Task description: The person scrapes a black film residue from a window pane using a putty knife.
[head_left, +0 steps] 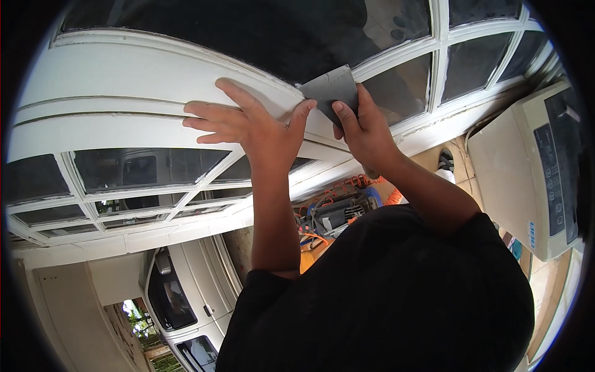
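Observation:
My right hand (370, 133) grips a dark grey sheet of sandpaper (330, 93), the thumb lying over its near face and the fingers behind. The sheet is held up in front of the white frame (155, 71) between the window panes. To its left, my left hand (257, 127) is spread with the fingers stretched out over the white wood. Its thumb tip comes right to the sheet's lower left edge. Dark glass (248, 31) lies behind the sheet's top corner.
On the floor below are a toolbox with tools (338, 214) and a coiled orange hose (393, 197). A washing machine (517, 167) stands at the right, near a shoe (445, 160). A silver vehicle (192, 291) is at the lower left. White-barred windows (439, 56) run along the wall.

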The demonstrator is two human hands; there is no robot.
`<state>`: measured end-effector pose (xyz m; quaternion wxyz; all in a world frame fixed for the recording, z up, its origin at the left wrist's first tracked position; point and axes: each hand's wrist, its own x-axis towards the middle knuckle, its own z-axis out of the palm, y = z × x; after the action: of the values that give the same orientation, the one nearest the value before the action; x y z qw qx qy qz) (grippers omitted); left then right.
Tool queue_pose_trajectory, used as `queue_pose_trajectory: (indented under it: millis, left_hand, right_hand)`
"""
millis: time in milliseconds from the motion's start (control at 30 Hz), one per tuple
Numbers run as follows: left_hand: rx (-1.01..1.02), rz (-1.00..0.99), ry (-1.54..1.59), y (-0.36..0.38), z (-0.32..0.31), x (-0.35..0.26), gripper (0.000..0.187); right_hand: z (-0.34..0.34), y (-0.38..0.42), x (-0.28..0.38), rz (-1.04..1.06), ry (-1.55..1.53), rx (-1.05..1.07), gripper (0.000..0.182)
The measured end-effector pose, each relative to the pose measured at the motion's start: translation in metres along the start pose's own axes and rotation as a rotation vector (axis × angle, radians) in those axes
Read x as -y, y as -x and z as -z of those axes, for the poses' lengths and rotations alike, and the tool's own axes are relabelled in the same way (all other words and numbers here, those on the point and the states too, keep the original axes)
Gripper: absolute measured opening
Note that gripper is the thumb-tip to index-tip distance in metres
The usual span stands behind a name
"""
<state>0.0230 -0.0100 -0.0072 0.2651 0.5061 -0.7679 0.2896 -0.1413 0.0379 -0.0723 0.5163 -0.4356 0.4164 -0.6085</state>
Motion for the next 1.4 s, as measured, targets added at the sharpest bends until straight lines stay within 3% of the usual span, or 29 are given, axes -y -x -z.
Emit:
queue_pose_trajectory:
  millis: [1400]
  left_hand:
    - [0.016,0.026,-0.032,-0.002,0.002,-0.008,0.147]
  right_hand:
    - [0.006,0.003,-0.016,-0.013,0.003,-0.011,0.027]
